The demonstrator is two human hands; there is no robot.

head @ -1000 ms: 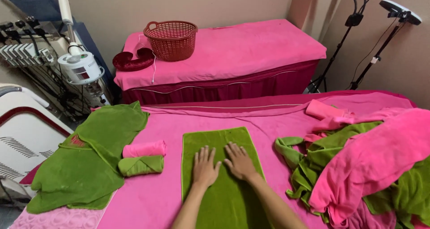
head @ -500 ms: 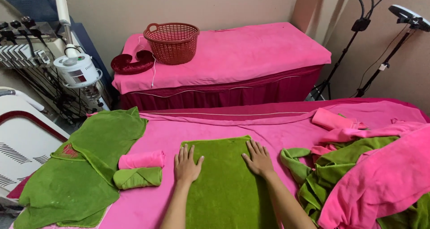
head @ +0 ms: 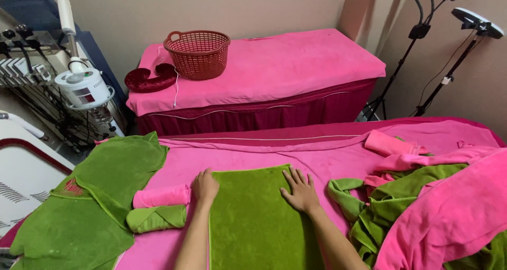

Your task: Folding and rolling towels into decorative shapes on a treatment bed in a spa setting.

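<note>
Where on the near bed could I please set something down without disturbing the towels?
The pink sheet lies bare beyond the flat green towel, up to the far edge. It is crowded right with the heaped towels, and left by the rolled towels.

A folded towel [head: 259,217] lies flat in the middle of the near bed [head: 317,148], its long side running toward the viewer. The left hand [head: 205,187] rests on its left edge, the right hand [head: 301,192] on its right edge, both flat. Just left of the left hand lie two rolled towels [head: 158,207], one behind the other, touching. Farther left a spread towel [head: 90,206] hangs over the bed's edge. Right of the folded towel sits a heap of towels [head: 433,196]. Behind the near bed stands a second bed [head: 296,64]; on its left end sit a basket [head: 197,53] and, left of it, a curved cushion [head: 150,78]. A machine [head: 84,87] stands left of that bed, and lamp stands [head: 422,53] to its right.
</note>
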